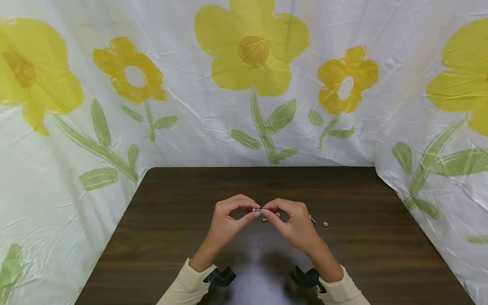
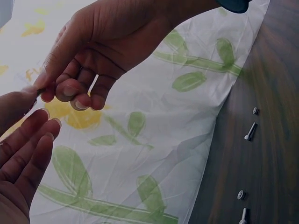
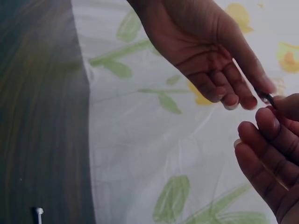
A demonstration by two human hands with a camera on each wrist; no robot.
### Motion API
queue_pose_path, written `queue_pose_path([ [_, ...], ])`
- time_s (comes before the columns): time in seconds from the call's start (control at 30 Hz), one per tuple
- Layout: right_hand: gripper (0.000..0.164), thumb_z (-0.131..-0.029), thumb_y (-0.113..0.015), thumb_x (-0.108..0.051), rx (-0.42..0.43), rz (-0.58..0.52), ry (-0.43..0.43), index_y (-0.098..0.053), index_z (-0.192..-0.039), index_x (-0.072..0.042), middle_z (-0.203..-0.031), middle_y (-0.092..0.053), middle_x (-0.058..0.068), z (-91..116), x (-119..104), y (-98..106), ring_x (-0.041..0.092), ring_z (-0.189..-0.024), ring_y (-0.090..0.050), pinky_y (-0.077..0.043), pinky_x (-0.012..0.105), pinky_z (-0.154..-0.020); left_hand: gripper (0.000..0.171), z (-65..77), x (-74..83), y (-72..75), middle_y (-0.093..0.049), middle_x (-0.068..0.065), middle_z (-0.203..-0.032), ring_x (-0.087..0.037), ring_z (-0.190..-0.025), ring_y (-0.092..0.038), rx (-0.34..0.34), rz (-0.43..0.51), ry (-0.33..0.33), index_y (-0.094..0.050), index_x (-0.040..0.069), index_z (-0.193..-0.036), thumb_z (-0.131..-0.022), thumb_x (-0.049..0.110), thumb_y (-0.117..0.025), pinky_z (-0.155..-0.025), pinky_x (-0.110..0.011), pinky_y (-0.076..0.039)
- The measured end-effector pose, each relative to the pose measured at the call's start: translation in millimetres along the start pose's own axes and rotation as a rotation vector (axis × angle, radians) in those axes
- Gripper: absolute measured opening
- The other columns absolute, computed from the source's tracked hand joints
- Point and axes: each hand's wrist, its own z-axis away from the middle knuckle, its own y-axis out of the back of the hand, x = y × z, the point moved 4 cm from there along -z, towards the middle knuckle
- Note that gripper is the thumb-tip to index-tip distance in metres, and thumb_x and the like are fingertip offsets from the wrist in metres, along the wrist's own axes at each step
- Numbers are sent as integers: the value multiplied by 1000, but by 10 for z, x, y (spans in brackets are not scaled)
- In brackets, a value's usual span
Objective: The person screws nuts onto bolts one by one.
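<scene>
In the head view, my left hand (image 1: 228, 218) and right hand (image 1: 291, 218) meet fingertip to fingertip over the table. Between them is a small silver bolt (image 1: 256, 209). Thumb and forefinger of the left hand pinch one end, and those of the right pinch the other. The fingertips hide much of it, so I cannot tell whether a nut sits on it. In the right wrist view the bolt (image 3: 267, 98) looks dark between the thumbs and forefingers. The other fingers of both hands curl loosely. Below them lie a loose bolt (image 1: 264, 220) and a nut (image 1: 278, 215).
Right of the hands, another bolt (image 1: 312, 219) and nut (image 1: 325, 224) lie on the dark wooden table (image 1: 183, 186). A white cloth (image 1: 183, 140) printed with yellow flowers hangs around its back and sides. Black wrist mounts (image 1: 221, 277) sit at both sleeves.
</scene>
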Motion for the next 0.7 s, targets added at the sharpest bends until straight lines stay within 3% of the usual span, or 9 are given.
queue_pose_path([
  [0.3,20,-87,-76,5,8,19,13,-74,-94,-14,-83,-73,-4,-6,-29,-19,8,-72,-67,-56,22,-67,18,-5,37,6,-71,-12,-82,-18,-76,-67,13,-75,45,-73,-2,-87,-79,-18,-75,-66,-39,-58],
  [0.43,22,-87,-76,6,18,24,15,-73,-94,-14,-83,-73,-3,-6,-49,-14,10,-73,-68,-56,23,-67,19,12,-7,16,-71,-15,-87,-25,-76,-69,28,-55,72,-72,-3,-94,-82,-18,-72,-69,-34,-59],
  [0.57,21,-85,-77,8,31,33,16,-73,-94,-11,-83,-74,0,-11,-55,0,10,-73,-68,-56,23,-68,41,48,-127,54,-67,-23,-102,-32,-83,-69,36,13,12,-67,-7,-111,-75,-21,-78,-68,-36,-60],
  [0.7,21,-85,-77,8,28,32,16,-73,-94,-11,-84,-74,2,-7,-49,1,11,-73,-68,-55,22,-68,53,94,-210,72,-65,-23,-108,-29,-87,-67,2,37,-54,-67,-6,-115,-67,-22,-83,-66,-39,-61],
])
